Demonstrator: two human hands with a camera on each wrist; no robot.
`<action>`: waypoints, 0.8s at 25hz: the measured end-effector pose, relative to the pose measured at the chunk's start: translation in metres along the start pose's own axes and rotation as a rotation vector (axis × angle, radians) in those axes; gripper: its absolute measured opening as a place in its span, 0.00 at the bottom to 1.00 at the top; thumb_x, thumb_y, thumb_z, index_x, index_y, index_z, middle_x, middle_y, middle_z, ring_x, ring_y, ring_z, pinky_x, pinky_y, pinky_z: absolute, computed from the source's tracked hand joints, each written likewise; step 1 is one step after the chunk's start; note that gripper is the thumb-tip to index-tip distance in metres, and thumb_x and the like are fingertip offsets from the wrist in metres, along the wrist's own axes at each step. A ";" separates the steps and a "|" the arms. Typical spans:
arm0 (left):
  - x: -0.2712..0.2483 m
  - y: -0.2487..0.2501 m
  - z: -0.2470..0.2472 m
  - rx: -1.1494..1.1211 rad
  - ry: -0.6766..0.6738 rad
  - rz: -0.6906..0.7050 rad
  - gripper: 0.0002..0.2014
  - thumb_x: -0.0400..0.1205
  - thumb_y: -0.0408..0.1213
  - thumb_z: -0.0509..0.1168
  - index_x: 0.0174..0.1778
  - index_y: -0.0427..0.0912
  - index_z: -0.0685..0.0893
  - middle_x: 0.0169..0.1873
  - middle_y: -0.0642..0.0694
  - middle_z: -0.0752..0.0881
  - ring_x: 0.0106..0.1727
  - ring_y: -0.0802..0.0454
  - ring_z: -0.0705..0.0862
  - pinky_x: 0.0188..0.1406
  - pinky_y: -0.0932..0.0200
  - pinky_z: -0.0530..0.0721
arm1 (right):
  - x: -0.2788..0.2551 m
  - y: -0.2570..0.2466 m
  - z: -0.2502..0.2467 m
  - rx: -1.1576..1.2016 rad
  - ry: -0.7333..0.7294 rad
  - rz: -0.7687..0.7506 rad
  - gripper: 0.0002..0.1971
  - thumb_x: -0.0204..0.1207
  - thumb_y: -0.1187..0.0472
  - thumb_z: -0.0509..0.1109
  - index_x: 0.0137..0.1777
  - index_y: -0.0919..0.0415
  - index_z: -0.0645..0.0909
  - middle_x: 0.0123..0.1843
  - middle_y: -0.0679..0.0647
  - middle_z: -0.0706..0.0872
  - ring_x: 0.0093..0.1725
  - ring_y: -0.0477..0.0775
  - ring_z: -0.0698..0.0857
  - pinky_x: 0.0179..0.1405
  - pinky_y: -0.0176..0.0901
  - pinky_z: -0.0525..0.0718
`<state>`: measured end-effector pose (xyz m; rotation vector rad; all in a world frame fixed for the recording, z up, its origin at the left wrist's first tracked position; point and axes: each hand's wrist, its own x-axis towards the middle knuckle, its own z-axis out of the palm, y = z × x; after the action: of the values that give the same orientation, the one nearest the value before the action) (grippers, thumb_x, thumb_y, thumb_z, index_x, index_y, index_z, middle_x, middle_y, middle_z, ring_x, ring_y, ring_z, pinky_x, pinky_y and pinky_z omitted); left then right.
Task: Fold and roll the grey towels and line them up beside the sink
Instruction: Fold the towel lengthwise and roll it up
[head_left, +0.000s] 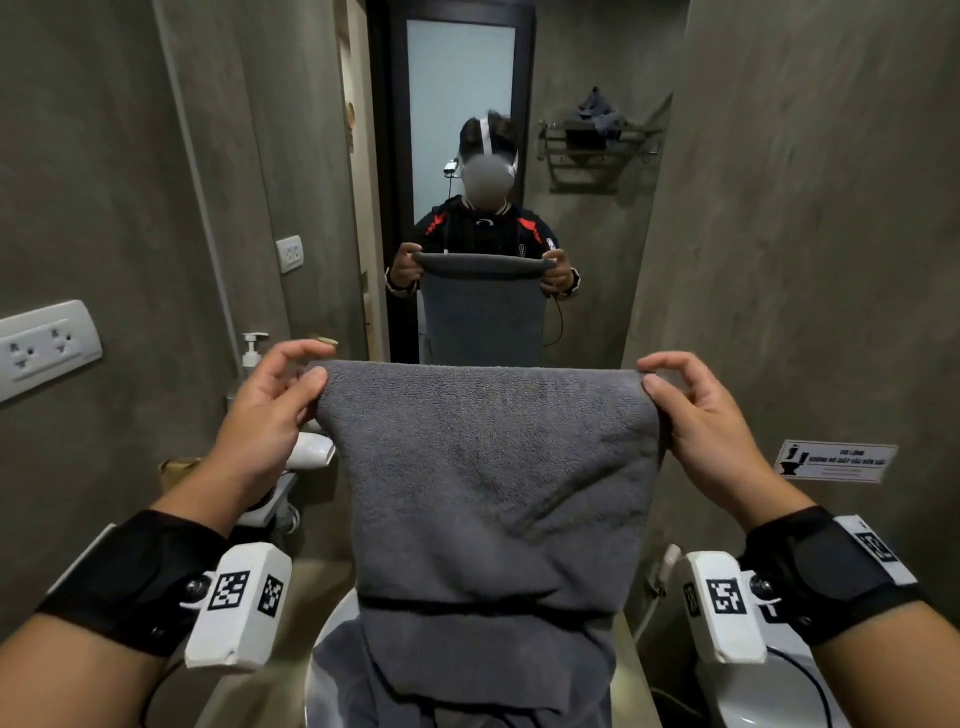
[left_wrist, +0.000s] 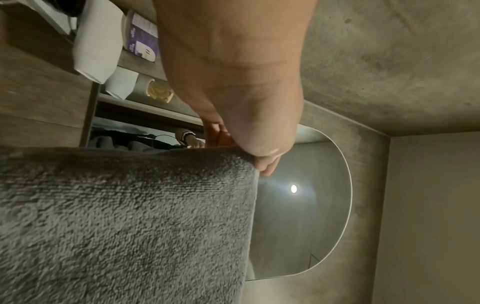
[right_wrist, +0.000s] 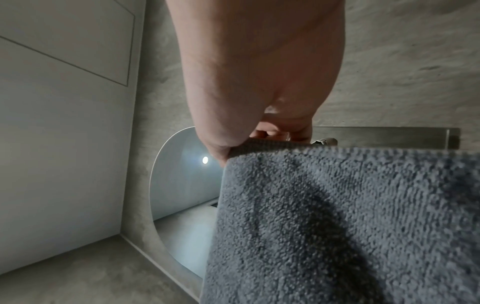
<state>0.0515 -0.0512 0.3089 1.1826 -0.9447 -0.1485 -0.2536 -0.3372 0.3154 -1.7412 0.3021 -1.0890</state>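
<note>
The mirror (head_left: 457, 182) is faced from head height. The grey towel (left_wrist: 124, 222) is viewed closely from both wrists, upward. Towel and mirror are shared by all views.

Digit "9" on black jacket (head_left: 485, 228); wall sign (head_left: 835, 462) text illegible

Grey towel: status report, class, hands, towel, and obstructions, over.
Left hand and right hand each pinch a top corner. Grey towel hangs flat, held up, not yet rolled. More grey cloth heaped in the sink below.

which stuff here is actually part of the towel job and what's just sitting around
Part of the job:
grey towel, pinched by left hand and right hand
sink

Just there:
soap dispenser
wall sockets
toilet sign
</note>
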 end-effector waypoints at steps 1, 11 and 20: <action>-0.003 -0.003 0.001 0.019 0.007 0.015 0.14 0.89 0.32 0.62 0.52 0.56 0.89 0.43 0.54 0.88 0.43 0.61 0.84 0.41 0.69 0.84 | -0.003 0.003 0.000 -0.018 0.004 -0.019 0.06 0.86 0.58 0.68 0.51 0.47 0.85 0.30 0.39 0.83 0.28 0.36 0.76 0.24 0.28 0.75; -0.022 -0.001 -0.007 0.181 -0.183 -0.166 0.36 0.61 0.22 0.81 0.65 0.47 0.81 0.59 0.44 0.88 0.55 0.57 0.91 0.51 0.64 0.89 | -0.020 0.022 -0.005 -0.076 -0.169 0.106 0.30 0.70 0.81 0.76 0.62 0.48 0.81 0.51 0.51 0.90 0.47 0.43 0.87 0.48 0.35 0.86; -0.020 -0.003 -0.004 0.754 -0.037 0.075 0.23 0.72 0.31 0.78 0.52 0.64 0.85 0.42 0.58 0.91 0.42 0.60 0.89 0.44 0.59 0.89 | -0.012 0.016 0.009 -0.355 0.043 0.038 0.18 0.73 0.71 0.72 0.55 0.48 0.89 0.50 0.45 0.92 0.50 0.47 0.90 0.51 0.43 0.89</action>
<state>0.0430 -0.0388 0.2955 1.8320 -1.1155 0.2736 -0.2489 -0.3317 0.2948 -2.0154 0.5814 -1.0950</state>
